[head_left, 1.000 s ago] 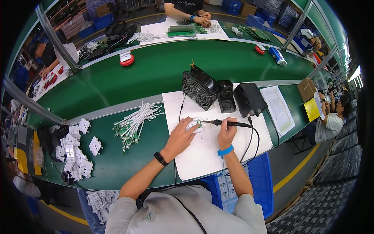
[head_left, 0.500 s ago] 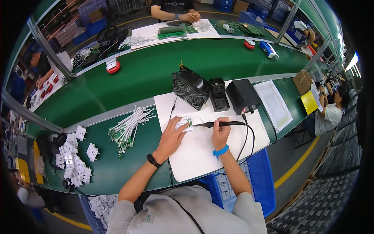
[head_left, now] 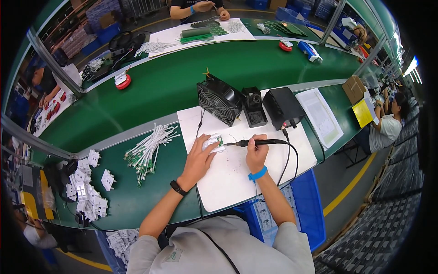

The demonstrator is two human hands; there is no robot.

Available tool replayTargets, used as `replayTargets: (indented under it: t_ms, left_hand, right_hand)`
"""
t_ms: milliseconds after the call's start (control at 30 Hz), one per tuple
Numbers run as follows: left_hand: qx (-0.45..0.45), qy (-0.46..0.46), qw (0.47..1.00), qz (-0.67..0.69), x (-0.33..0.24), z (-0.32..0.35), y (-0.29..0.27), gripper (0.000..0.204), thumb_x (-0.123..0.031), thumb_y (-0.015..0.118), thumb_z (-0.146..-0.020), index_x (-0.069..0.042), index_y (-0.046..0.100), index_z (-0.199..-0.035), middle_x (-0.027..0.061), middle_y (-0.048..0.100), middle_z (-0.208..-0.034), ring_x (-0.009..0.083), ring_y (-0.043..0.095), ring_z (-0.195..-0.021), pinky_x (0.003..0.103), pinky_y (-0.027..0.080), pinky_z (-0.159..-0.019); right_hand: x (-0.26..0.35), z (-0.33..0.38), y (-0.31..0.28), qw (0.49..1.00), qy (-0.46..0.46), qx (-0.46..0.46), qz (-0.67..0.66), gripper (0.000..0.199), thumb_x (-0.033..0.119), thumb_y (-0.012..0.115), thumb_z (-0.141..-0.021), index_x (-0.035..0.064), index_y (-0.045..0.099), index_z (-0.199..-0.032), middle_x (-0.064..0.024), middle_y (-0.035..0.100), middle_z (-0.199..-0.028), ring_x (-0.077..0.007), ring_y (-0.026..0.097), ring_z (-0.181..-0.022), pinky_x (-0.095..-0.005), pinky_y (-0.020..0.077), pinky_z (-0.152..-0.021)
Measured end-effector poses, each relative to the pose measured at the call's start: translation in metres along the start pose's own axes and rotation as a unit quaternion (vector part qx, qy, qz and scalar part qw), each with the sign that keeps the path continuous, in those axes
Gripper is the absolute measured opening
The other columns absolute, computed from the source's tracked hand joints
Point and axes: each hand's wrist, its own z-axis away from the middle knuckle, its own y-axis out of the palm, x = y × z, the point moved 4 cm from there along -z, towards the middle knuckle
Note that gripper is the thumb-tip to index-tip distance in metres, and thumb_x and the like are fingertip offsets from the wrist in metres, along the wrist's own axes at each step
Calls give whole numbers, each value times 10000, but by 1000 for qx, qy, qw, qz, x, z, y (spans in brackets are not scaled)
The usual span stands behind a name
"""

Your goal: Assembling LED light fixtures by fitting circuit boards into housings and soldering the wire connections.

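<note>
On the white work sheet (head_left: 228, 187) lies a white plastic housing (head_left: 215, 147) with a small green circuit board (head_left: 220, 142) in it. My left hand (head_left: 197, 162) holds the housing down, its fingers over the left part and covering some of it. In a closed grip, my right hand (head_left: 257, 155) has a black soldering iron (head_left: 269, 142). The iron points left, its tip at the board's right side; whether it touches cannot be made out.
Beyond my hands stand a black fan (head_left: 220, 102), an iron stand (head_left: 254, 107) and a black soldering station (head_left: 284, 108). To the left lie wired boards (head_left: 150, 148) and a pile of white housings (head_left: 86, 192). A blue bin (head_left: 310, 210) sits below right. A green conveyor (head_left: 169, 89) runs behind.
The view has shifted slightly. My hands keep nearly the same place on the housing and the iron. Across the conveyor, a person's hands have moved apart, one of them raised.
</note>
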Motion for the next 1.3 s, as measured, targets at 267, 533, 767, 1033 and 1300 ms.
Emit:
replayTargets:
  t_ms: [267, 533, 767, 1033, 1300]
  left_hand:
    - [2, 9, 991, -135, -17, -5, 9, 495, -208, 744, -880, -97, 624, -1348, 219, 524, -1349, 382, 498, -1221, 456, 453, -993]
    - [48, 0, 988, -147, -30, 2, 10, 563, -182, 760, -857, -42, 588, -1374, 237, 492, -1361, 377, 498, -1156, 438, 484, -941]
    - [-28, -17, 991, -126, -20, 8, 20, 503, -242, 784, -843, -50, 665, -1292, 215, 553, -1359, 359, 554, -1117, 424, 501, -963]
    - [-81, -7, 990, -112, -24, 21, 26, 446, -155, 723, -899, 10, 638, -1304, 255, 502, -1451, 386, 518, -1282, 431, 464, -1053]
    - [-80, -17, 992, -96, -22, 21, 25, 440, -146, 731, -888, 3, 646, -1293, 250, 514, -1438, 379, 530, -1254, 431, 467, -1041]
  right_hand:
    - [3, 0, -8, 995, -51, -88, 9, 75, 42, 588, -990, 28, 518, -1016, -23, 522, -861, -82, 460, -744, -233, 386, -641]
    - [13, -2, -21, 989, -73, -122, 36, 117, 3, 599, -988, 29, 521, -1070, -60, 538, -978, -118, 515, -849, -251, 451, -785]
    - [23, -4, 1, 995, -35, -85, -48, 220, -60, 680, -926, 37, 501, -1007, -55, 551, -877, -106, 520, -794, -243, 440, -740]
    - [4, 11, 8, 999, -30, -25, 7, 214, -3, 718, -921, 29, 507, -916, -62, 586, -762, -112, 555, -703, -250, 470, -674]
    - [7, 7, 21, 998, -40, 19, 54, 201, -27, 654, -964, 44, 472, -915, -43, 581, -723, -84, 540, -637, -229, 425, -601]
